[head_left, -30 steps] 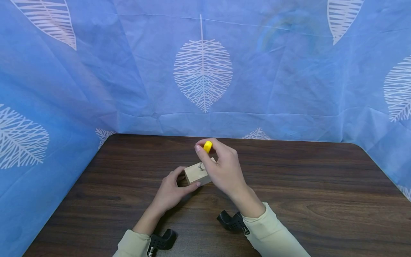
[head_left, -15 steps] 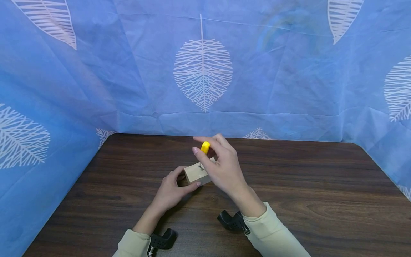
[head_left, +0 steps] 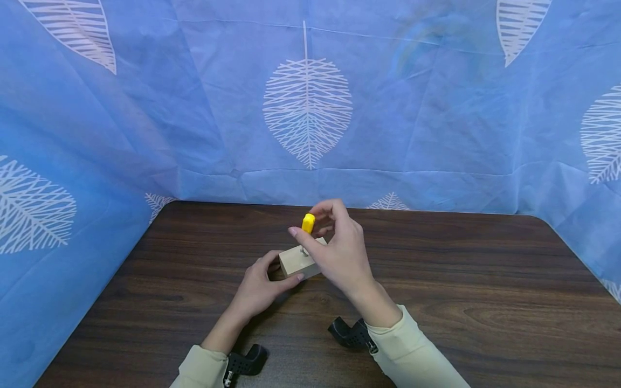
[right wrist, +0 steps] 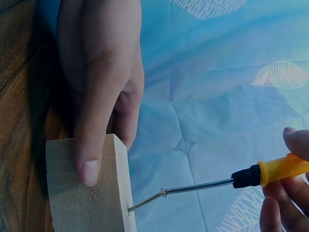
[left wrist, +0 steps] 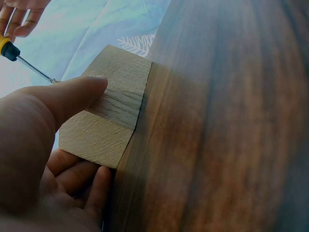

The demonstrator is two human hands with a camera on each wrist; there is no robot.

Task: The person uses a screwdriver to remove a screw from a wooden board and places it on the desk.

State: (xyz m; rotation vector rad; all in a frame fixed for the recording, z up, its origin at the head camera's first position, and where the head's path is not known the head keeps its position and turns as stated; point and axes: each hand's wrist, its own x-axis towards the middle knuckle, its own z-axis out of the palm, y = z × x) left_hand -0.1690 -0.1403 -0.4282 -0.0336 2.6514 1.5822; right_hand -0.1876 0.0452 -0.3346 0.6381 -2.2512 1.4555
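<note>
A pale wooden block (head_left: 296, 262) stands on the table, gripped by my left hand (head_left: 257, 289), thumb on the near side and fingers around the far side. From its top face sticks a screw (right wrist: 146, 201), with much of its thread exposed and leaning relative to the block. My right hand (head_left: 343, 256) holds a screwdriver (right wrist: 285, 168) with a yellow handle and black collar, between thumb and fingers. The driver's tip meets the screw head, and shaft and screw are slightly out of line. The left wrist view shows the block (left wrist: 94, 137) under the left thumb.
The dark wood-grain table (head_left: 461, 280) extends around both hands. Behind it and at the sides hangs a blue cloth (head_left: 218, 108) with white leaf prints. Black wrist-worn devices (head_left: 247, 361) sit by both sleeves.
My right fingers have shifted around the yellow handle, the index finger swinging from its far left to its right. The handle has tipped slightly left. Left hand and block stay put.
</note>
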